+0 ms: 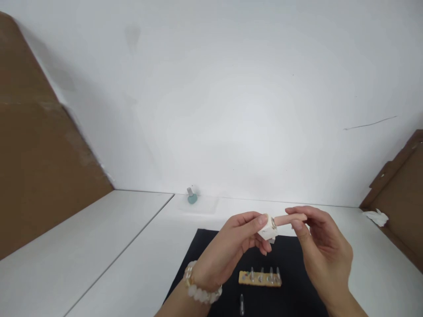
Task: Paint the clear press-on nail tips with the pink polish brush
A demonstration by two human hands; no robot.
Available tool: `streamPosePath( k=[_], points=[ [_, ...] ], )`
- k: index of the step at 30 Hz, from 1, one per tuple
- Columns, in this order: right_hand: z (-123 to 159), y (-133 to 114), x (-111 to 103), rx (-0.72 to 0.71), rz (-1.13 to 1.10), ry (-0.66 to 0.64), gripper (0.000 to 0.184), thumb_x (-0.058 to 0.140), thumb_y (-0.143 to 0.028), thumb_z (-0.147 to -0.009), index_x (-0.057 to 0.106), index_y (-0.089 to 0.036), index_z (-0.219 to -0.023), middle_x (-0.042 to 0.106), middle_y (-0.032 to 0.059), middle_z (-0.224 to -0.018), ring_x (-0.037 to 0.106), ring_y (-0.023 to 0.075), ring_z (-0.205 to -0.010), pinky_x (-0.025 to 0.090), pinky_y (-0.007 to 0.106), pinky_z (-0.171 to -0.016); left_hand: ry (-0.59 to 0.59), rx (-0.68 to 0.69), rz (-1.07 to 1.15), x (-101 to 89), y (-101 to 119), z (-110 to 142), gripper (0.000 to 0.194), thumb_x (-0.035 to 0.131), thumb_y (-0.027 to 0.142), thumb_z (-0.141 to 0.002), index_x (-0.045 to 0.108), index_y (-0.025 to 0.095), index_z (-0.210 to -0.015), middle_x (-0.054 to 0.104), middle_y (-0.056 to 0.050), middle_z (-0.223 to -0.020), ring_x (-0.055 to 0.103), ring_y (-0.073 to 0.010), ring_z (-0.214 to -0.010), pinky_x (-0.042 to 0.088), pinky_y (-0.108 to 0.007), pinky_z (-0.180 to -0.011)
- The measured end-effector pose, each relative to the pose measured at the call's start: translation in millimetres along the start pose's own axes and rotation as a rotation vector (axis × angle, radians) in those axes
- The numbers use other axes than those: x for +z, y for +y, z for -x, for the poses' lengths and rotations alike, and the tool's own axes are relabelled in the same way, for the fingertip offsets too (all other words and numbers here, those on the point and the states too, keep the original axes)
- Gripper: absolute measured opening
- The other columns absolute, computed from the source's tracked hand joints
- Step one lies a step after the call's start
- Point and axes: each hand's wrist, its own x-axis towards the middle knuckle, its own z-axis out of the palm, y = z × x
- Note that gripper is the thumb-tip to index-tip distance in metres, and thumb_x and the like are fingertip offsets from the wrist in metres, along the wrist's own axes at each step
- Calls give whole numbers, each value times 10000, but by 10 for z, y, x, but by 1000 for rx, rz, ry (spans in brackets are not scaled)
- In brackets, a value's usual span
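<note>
Left hand (228, 248) pinches white block (268, 229) between thumb and fingers. Pink rod (289, 219) runs level sideways from it, far end clasped by right hand (325, 251), both above black mat (291, 264).

1. Site, as I read it from here: an improvised tabletop work booth of the craft or small-bench type (home or studio, I cannot tell).
2. Enclosure: a white wall panel (211, 97) behind, a brown cardboard sheet (42, 145) at left, and a second cardboard sheet (399, 176) at right.
3. Work surface: white table panels (99, 233) carrying a black mat (291, 259).
4. Bench items: a wooden strip with upright pins (260, 278), a teal bottle (192, 198) on a clear sheet (205, 204), and crumpled white tissue (376, 217).
</note>
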Motion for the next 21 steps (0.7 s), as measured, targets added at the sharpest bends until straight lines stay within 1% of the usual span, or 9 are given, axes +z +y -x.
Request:
streamPosePath(
  k=[2,6,9,11,13,16,17,19,21],
  points=[
    [-3,3,-22,-29,51,-26,102,708,-323,-962,706,-292,-1058,791,15,-1011,733,196,-937,584,277,-735,-3,1,-12,0,10,1,321,782,454,-889,740,137,-862,657,-14,-811,655,-130,-670,511,-270,-703],
    [-67,-14,-53,22,82,-52,108,723,-358,-943,689,-257,-955,773,18,-890,725,198,-832,571,284,-680,14,32,-139,21,33,2,309,790,447,-873,751,141,-890,686,-25,-807,638,-147,-700,502,-295,-731],
    [-105,-27,-44,68,38,-70,139,723,-376,-937,684,-243,-935,753,18,-852,708,185,-757,573,287,-661,83,59,-221,17,18,-9,299,843,398,-811,746,172,-982,723,-20,-826,655,-170,-740,501,-344,-816],
    [-112,-28,-27,140,-14,-84,157,719,-395,-940,688,-241,-949,754,21,-875,708,181,-761,577,288,-674,141,73,-257,3,-7,-25,315,864,357,-776,734,195,-1014,732,-14,-859,658,-179,-778,489,-358,-843],
    [-109,-20,-9,208,-66,-93,183,717,-420,-941,692,-242,-980,764,32,-916,719,190,-805,582,292,-693,175,98,-277,-8,-32,-43,330,866,314,-755,723,210,-1034,721,-9,-891,645,-183,-820,480,-350,-833],
    [-102,-1,8,240,-101,-80,234,724,-444,-935,703,-245,-1057,781,56,-985,726,211,-869,589,305,-711,217,158,-309,-4,-52,-61,439,869,256,-709,702,229,-1115,687,0,-919,627,-200,-889,481,-348,-838],
    [-102,5,11,247,-107,-75,250,726,-447,-933,705,-248,-1082,782,61,-1008,724,213,-878,591,309,-717,231,183,-340,2,-53,-62,447,865,242,-702,700,232,-1117,680,1,-922,624,-209,-911,480,-354,-850],
    [-109,16,15,275,-137,-75,267,729,-452,-929,709,-251,-1104,779,60,-1020,715,203,-851,591,309,-717,252,243,-428,15,-49,-58,356,847,226,-712,709,235,-1040,669,1,-932,619,-219,-939,472,-362,-866],
    [-127,25,21,313,-194,-84,267,744,-461,-913,719,-242,-1062,771,49,-963,693,180,-766,586,298,-685,267,306,-518,28,-39,-50,242,820,206,-735,708,239,-946,661,2,-946,616,-219,-945,461,-366,-877]
  ],
)
